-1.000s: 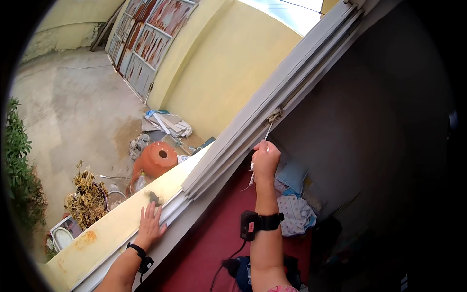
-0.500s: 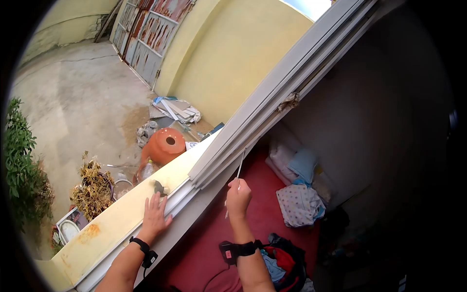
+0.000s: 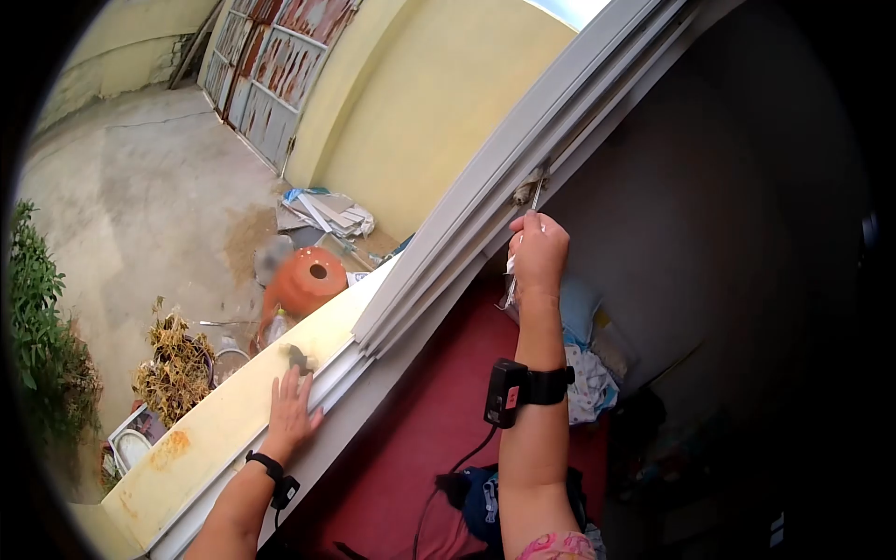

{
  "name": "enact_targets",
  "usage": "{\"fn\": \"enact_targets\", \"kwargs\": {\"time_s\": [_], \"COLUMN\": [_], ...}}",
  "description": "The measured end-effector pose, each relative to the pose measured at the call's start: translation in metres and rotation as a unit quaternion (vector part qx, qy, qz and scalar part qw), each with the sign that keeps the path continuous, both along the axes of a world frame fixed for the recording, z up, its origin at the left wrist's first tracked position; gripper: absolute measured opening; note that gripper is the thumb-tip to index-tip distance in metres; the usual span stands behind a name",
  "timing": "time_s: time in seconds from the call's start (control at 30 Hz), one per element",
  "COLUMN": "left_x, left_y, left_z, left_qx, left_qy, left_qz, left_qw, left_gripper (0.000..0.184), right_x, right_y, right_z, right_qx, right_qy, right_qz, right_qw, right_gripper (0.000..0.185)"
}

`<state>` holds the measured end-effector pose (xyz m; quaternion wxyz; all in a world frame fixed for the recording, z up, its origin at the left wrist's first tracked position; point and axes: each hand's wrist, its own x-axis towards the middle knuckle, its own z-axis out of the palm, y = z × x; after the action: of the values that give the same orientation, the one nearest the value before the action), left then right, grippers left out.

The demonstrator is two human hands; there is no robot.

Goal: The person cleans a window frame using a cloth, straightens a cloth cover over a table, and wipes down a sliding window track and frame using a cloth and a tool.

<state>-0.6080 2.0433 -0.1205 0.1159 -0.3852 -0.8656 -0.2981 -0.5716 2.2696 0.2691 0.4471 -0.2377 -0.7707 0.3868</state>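
"Concrete yard (image 3: 140,187) fills the left side, with a leafy plant (image 3: 35,308), a dried plant (image 3: 173,369) and an orange clay pot (image 3: 303,285). What follows?"

"A pale sill (image 3: 201,439). The left hand (image 3: 292,417) lies on it, fingers spread and gripping nothing, just beside a small dark lump (image 3: 297,357); whether they touch it, I can't tell."

"Further right?"

"A slanting window frame (image 3: 467,224), rising from lower left to upper right, with a red cover (image 3: 411,420) beneath. Against its inner edge sits a dirty clump (image 3: 526,189), and a thin rod (image 3: 537,194) reaches up to it."

"Who holds the rod?"

"The right hand (image 3: 539,252), fingers clenched around its lower part. White strips (image 3: 511,266) hang beside the fist."

"Which way does the rod point?"

"Tip upward, leaning slightly right. Its long axis is steeper than the frame's slant."

"How far along is the work?"

"Partway, I'd judge: the rod's tip is at the clump, but the clump is not off the frame, and a dark line marks the groove above."
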Motion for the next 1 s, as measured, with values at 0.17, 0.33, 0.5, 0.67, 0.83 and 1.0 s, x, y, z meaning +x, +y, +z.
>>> {"fn": "enact_targets", "kwargs": {"time_s": [0.17,0.33,0.5,0.67,0.83,1.0], "left_x": [-0.001,0.0,0.0,0.003,0.002,0.002], "left_y": [0.001,0.001,0.001,-0.001,-0.001,-0.002], "left_z": [-0.001,0.002,0.001,0.003,0.004,0.011], "left_qx": [0.004,-0.001,-0.007,-0.009,-0.012,-0.026], "left_qy": [-0.006,-0.015,-0.006,-0.015,-0.012,-0.019], "left_qz": [0.004,-0.003,0.002,0.002,0.004,0.007], "left_qw": [1.0,1.0,1.0,1.0,1.0,0.999], "left_gripper": [0.067,0.069,0.068,0.069,0.068,0.068], "right_x": [-0.01,-0.009,-0.014,-0.015,-0.01,-0.004], "right_y": [-0.006,-0.011,0.002,0.019,0.01,-0.001], "right_z": [-0.049,-0.068,-0.037,-0.045,-0.121,-0.193], "right_qx": [0.268,0.229,0.142,0.075,0.148,0.11], "right_qy": [0.06,0.077,0.05,0.028,-0.015,-0.049], "right_qz": [-0.163,-0.131,-0.115,-0.058,-0.094,-0.092], "right_qw": [0.948,0.962,0.982,0.995,0.984,0.989], "right_gripper": [0.027,0.026,0.029,0.031,0.029,0.026]}}
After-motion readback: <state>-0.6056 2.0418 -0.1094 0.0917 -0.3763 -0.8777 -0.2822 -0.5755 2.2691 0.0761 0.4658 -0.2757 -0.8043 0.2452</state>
